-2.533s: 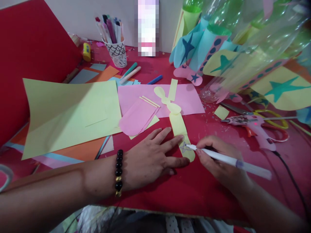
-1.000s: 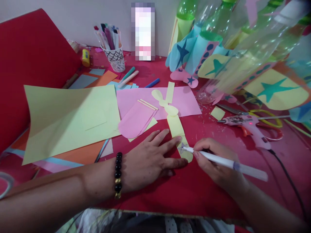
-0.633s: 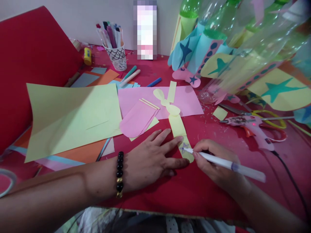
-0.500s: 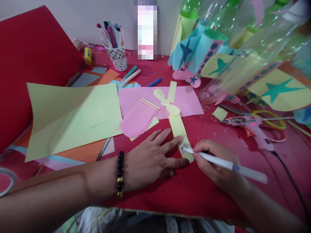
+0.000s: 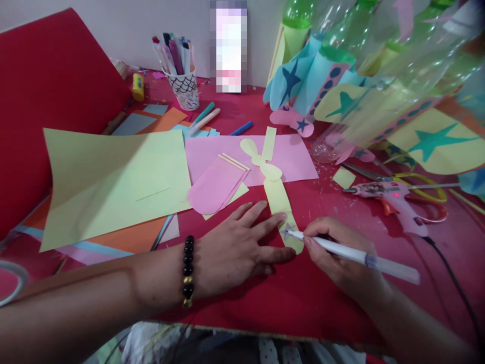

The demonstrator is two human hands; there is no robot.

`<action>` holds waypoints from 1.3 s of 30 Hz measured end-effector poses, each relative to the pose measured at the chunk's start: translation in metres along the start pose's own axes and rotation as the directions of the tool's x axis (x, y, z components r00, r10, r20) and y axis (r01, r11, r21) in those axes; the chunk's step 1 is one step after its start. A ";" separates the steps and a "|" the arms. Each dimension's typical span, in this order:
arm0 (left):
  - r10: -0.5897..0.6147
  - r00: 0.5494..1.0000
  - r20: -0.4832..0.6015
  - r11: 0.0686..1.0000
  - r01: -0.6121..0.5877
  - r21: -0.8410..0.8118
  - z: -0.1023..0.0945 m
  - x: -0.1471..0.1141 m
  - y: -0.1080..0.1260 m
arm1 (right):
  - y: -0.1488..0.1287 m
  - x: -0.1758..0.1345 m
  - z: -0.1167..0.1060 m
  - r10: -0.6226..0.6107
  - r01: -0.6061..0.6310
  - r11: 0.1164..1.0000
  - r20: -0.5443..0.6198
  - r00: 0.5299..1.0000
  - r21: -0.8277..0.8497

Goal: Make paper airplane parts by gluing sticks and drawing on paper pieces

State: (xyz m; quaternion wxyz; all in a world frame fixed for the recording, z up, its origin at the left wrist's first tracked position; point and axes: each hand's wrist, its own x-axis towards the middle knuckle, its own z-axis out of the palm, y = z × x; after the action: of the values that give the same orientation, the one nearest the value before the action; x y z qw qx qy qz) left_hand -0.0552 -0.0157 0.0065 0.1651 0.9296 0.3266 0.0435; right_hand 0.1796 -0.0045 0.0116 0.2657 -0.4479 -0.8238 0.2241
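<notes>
Yellow paper strip (image 5: 278,197) lies near the middle of the red table (image 5: 235,308), its rounded end toward the near side and a purple star (image 5: 288,228) drawn on it. The left hand (image 5: 235,247) rests flat with its fingers spread apart, index finger and thumb touching the strip; a black-and-gold beaded bracelet (image 5: 188,263) circles the wrist. The right hand (image 5: 337,260) has its fingers clamped on a white felt-tip pen (image 5: 343,248), whose tip meets the star. At the strip's far end is a wavy yellow cutout (image 5: 273,171); whether the two are joined is hard to tell. That cutout lies mostly on a pink paper sheet (image 5: 299,156). Left of it sit rounded pink cutouts (image 5: 214,189), then a large yellow paper sheet (image 5: 109,182). To the right, a pink glue gun (image 5: 403,197) lies by scissors (image 5: 366,172); beyond stand paper-wrapped plastic bottles (image 5: 344,38). On the far side, a patterned cup (image 5: 184,88) holds markers.
</notes>
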 end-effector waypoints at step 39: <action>0.015 0.999 -0.032 1.000 -0.015 0.009 0.000 -0.001 -0.001 | 0.004 -0.002 -0.005 -0.003 0.003 1.000 -0.024 1.000 0.007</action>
State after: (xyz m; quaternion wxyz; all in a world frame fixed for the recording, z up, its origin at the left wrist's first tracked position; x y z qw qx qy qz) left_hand -0.0567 -0.0159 0.0061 0.1553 0.9320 0.3224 0.0580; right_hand 0.1858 -0.0032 0.0126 0.2778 -0.4482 -0.8204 0.2213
